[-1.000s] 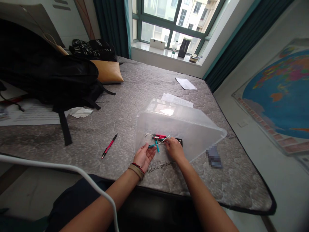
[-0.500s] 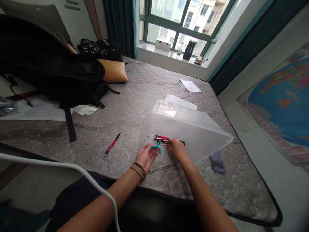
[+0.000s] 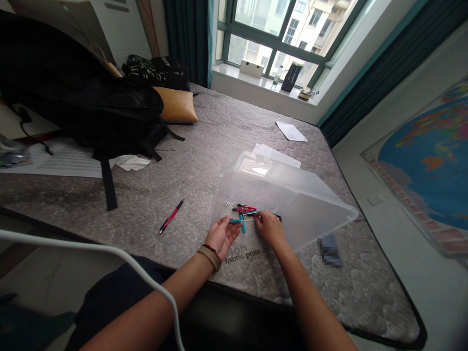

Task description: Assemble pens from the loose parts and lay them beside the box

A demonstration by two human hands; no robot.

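Observation:
My left hand (image 3: 224,235) holds a teal pen barrel (image 3: 235,221) between thumb and fingertips, palm turned up. A thin pale pen refill (image 3: 249,220) runs from the barrel's right end to my right hand (image 3: 269,227), whose fingertips are pinched at its far end. Just beyond the hands lies a small heap of pen parts: red barrels (image 3: 244,209), thin rods and dark pieces. Another teal piece (image 3: 243,227) lies below the held barrel. A black piece (image 3: 279,218) shows partly behind my right hand. The translucent plastic box (image 3: 292,204), tipped over, surrounds this area.
A red and black pen (image 3: 171,216) lies to the left on the mattress (image 3: 197,170). Beyond are a black backpack (image 3: 80,92), a tan cushion (image 3: 179,105) and papers (image 3: 291,131). A white cable (image 3: 109,249) crosses the lower left. A blurred dark item (image 3: 330,249) lies right.
The view has shifted slightly. My right hand has moved a little to the right of my left, and more of the pale refill shows between them.

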